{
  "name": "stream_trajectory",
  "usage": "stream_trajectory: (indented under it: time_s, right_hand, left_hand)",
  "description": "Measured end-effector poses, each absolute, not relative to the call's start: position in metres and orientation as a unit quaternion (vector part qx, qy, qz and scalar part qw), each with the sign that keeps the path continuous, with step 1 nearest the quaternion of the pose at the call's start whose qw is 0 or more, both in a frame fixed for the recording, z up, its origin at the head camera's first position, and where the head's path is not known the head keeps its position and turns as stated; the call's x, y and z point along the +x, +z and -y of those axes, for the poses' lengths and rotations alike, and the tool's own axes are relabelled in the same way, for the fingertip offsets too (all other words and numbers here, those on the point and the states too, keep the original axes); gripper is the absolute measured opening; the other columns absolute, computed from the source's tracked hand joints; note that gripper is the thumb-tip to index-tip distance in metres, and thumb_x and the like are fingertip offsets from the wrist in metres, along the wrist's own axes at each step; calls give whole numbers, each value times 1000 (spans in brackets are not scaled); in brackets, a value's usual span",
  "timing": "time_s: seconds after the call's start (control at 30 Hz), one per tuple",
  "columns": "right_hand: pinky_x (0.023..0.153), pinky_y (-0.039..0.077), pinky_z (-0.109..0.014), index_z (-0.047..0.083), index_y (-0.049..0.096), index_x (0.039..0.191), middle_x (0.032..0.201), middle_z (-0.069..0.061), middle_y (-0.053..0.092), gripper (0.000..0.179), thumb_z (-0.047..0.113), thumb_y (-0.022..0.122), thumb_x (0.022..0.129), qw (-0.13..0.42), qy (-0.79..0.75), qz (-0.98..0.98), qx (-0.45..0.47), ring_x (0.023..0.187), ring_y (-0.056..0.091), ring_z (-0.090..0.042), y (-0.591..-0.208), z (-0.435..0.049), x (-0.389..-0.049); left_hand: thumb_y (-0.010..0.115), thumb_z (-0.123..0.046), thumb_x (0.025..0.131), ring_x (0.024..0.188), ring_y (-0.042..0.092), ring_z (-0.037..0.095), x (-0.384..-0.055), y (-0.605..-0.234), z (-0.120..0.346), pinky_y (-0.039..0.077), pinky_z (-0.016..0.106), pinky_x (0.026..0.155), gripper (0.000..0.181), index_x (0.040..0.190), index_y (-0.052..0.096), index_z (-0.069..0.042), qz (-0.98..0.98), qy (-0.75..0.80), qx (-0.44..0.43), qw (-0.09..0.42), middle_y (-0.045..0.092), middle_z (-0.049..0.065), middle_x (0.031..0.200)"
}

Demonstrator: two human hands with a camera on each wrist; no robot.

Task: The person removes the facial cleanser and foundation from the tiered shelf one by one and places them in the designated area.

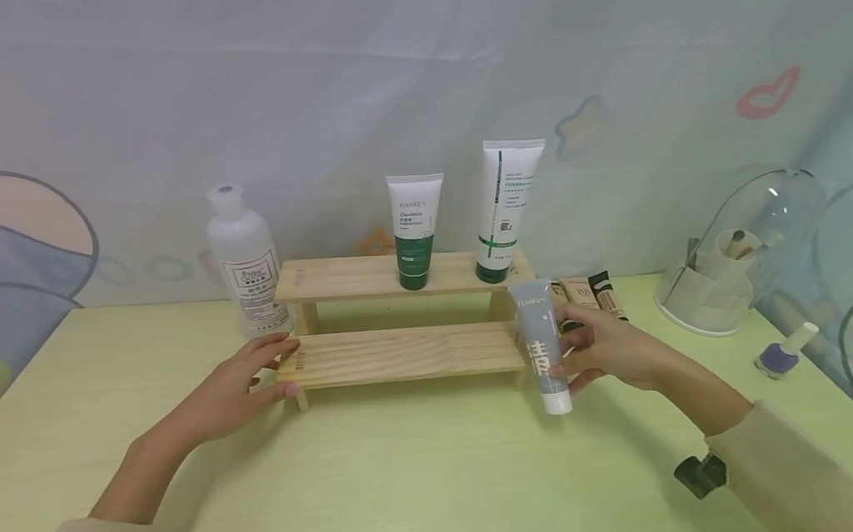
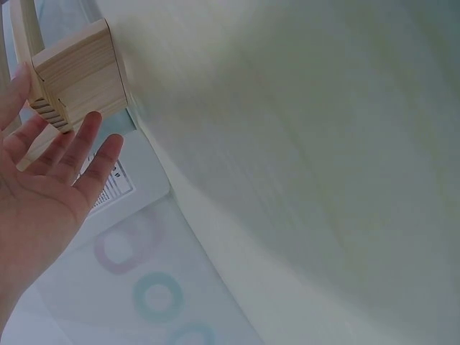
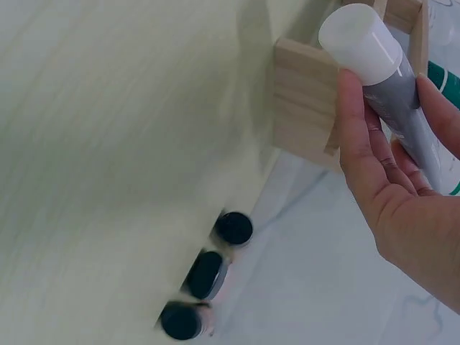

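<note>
My right hand (image 1: 613,347) grips a grey squeeze tube (image 1: 540,336) between thumb and fingers. The tube hangs cap down in front of the right end of a two-tier wooden stand (image 1: 373,355). In the right wrist view its white cap (image 3: 359,43) points away from the palm. My left hand (image 1: 229,394) holds the left end of the stand's lower board, thumb at the front corner and a finger at the back one; its other fingers (image 2: 86,136) spread out beside the wood. On the upper board stand a green-and-white tube (image 1: 414,229) and a taller white tube (image 1: 510,209).
A white pump-less bottle (image 1: 246,263) stands behind the stand's left end. Several small cosmetic tubes (image 1: 582,291) lie beyond my right hand. Farther right are a clear domed holder (image 1: 735,267) with brushes and a purple nail polish bottle (image 1: 777,359). A printed cloth hangs behind the table.
</note>
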State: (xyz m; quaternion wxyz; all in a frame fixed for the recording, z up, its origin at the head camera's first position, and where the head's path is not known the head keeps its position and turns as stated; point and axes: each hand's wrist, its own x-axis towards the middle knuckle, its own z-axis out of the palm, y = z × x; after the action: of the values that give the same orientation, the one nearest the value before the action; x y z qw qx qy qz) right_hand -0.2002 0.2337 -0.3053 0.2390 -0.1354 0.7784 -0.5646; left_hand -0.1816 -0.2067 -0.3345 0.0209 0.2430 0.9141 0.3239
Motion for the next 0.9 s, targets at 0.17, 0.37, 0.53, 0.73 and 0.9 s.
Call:
stream_trajectory:
  time_s: [0.17, 0.37, 0.53, 0.73, 0.9]
  right_hand:
    - [69, 52, -50, -10, 27, 127, 94, -18, 58, 61, -6, 65, 79, 247, -567, -776, -124, 86, 60, -30, -310, -251, -194]
    - [68, 52, -50, -9, 28, 122, 90, -17, 58, 57, -1, 66, 81, 258, -567, -775, -110, 84, 61, -31, -316, -270, -185]
    - [67, 53, -48, -6, 29, 119, 85, -14, 56, 54, 2, 66, 81, 267, -565, -775, -95, 80, 61, -29, -321, -284, -177]
    - [64, 53, -46, -5, 30, 113, 84, -13, 57, 48, 5, 65, 83, 280, -568, -768, -94, 78, 61, -28, -329, -296, -172]
    - [61, 54, -42, -6, 31, 114, 83, -12, 58, 46, 7, 65, 84, 286, -569, -766, -90, 71, 61, -25, -335, -299, -170]
  left_hand:
    - [58, -28, 90, 112, 45, 39, -182, -334, 207, 41, 58, 83, 59, 136, 37, 2, -914, 326, 243, 22, 28, 25, 139]
    - [58, -28, 90, 112, 45, 39, -182, -335, 207, 41, 58, 83, 59, 136, 37, 2, -913, 328, 243, 21, 27, 25, 139]
    - [58, -28, 90, 112, 44, 38, -183, -335, 206, 41, 57, 83, 59, 137, 36, 1, -912, 330, 242, 24, 27, 24, 140]
    - [58, -28, 90, 112, 45, 38, -182, -335, 206, 41, 57, 83, 59, 136, 37, 2, -914, 327, 240, 22, 27, 24, 140]
    - [58, -28, 91, 112, 45, 38, -182, -336, 207, 41, 57, 83, 58, 136, 37, 1, -913, 329, 242, 21, 27, 24, 140]
